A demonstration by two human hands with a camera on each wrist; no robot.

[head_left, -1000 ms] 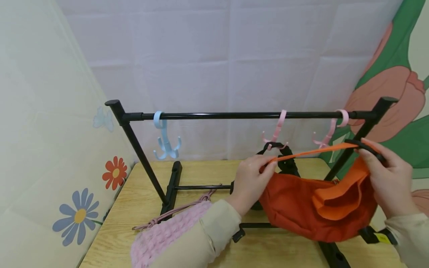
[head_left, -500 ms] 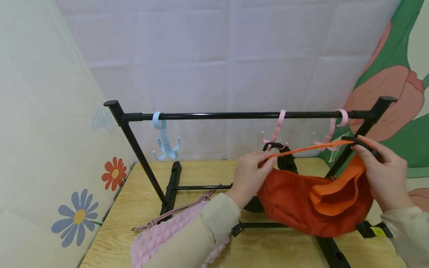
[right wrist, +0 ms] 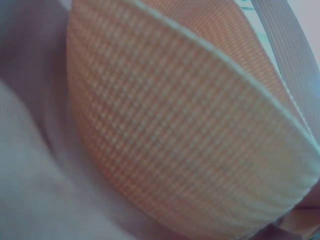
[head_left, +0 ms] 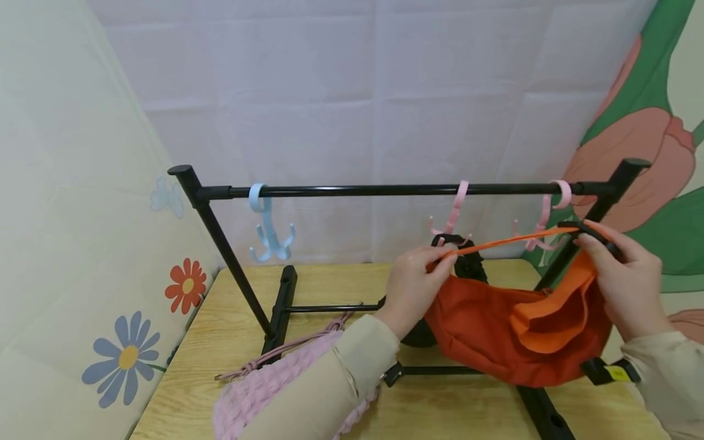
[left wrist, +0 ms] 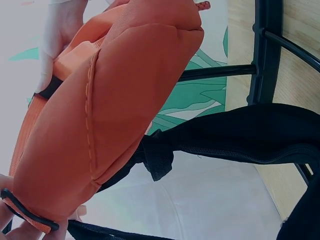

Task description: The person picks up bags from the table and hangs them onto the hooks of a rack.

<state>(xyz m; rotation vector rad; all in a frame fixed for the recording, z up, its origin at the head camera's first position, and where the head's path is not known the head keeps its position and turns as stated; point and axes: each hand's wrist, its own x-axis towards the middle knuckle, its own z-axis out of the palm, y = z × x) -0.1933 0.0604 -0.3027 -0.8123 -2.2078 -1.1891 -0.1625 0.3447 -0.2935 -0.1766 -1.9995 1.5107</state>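
Observation:
An orange-red waist bag hangs between my hands in front of the rack. My left hand pinches its left end near the strap. At the other end my right hand grips a black strap fitting. The orange strap runs taut between the hands, and a loose fold of it droops over the bag. In the left wrist view the bag has a seam along its side. Orange webbing fills most of the right wrist view.
A black rack bar bears a blue hook and two pink hooks. From the middle hook hangs a black bag, partly hidden by the orange one. A pink knitted bag lies under my left forearm on the wooden table.
Both hands keep their grip. My right hand has shifted a little left and up, and the waist bag's lower edge has risen slightly.

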